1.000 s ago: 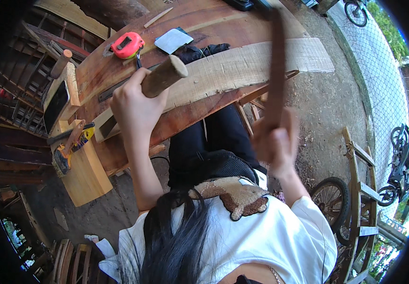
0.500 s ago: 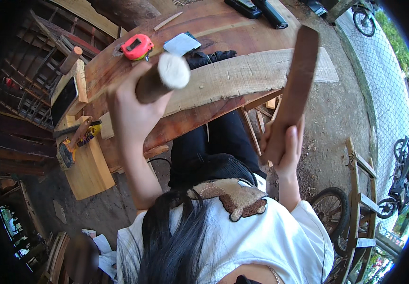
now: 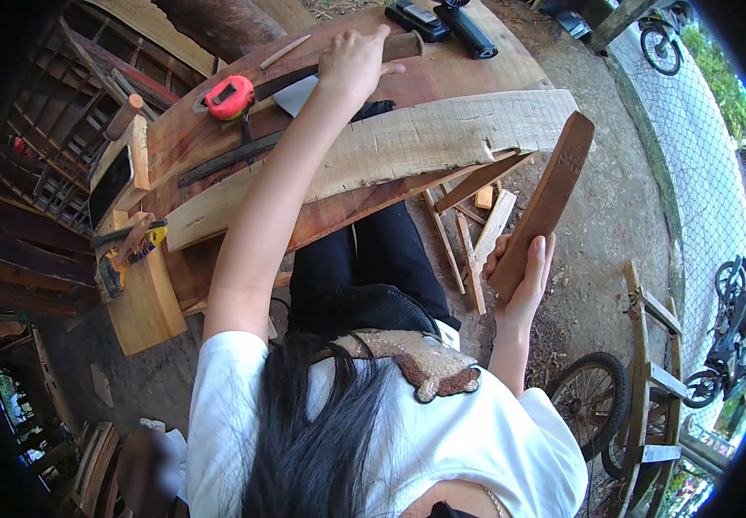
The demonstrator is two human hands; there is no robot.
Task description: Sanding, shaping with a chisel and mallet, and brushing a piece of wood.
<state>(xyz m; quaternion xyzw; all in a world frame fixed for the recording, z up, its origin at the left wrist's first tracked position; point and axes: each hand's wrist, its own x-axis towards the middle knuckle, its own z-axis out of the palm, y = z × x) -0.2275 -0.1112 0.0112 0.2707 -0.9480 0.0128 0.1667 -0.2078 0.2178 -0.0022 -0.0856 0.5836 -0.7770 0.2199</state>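
Observation:
Over the curved wooden table (image 3: 468, 73), my left hand (image 3: 354, 65) is open, fingers spread at the round wooden handle (image 3: 406, 47) of a dark-bladed tool lying there. My right hand (image 3: 521, 274) grips a flat, dark brown wooden bar (image 3: 556, 177), held tilted upward beside the table's near edge. A long pale board (image 3: 442, 129) lies along that edge, partly behind my left forearm. A red tape measure (image 3: 229, 97), a partly hidden white square object (image 3: 291, 99), a dark metal strip (image 3: 218, 161) and two black devices (image 3: 475, 39) rest on the tabletop.
A saw (image 3: 118, 268) and a dark screen (image 3: 107, 192) sit at the table's left end. Loose battens (image 3: 468, 259) lie below it. A wooden frame (image 3: 654, 371), bicycle wheel (image 3: 587, 406) and mesh fence (image 3: 684, 155) are at right. Another person (image 3: 153, 475) appears blurred at lower left.
My left hand has moved up and away with the round-handled tool, now lying at the back, and its fingers have opened. The brown bar in my right hand has dropped slightly and tilted right.

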